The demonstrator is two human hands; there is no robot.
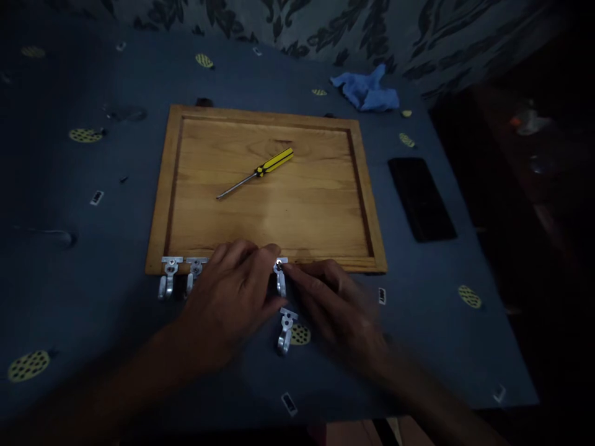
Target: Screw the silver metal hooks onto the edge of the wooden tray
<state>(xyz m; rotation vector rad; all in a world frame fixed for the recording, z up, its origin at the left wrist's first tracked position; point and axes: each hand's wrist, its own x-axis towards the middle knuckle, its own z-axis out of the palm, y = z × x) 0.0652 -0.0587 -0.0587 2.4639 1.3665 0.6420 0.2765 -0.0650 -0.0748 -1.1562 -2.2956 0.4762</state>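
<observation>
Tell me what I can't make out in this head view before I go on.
- Board's near edge under the left hand: hidden, so any hook there is unseen.
- Screw at the middle hook: too small, crowded by the right hand fingertips.
- Right hand: blurred.
- Dark things right of the phone: too dim.

The scene is being lit dimly, with the wooden board (pixel 269 186) being caught brightest. Away from the board, the corners are being lost to near-black vignetting. Just below the board, the right hand (pixel 339 306) is being smeared by motion blur.
</observation>
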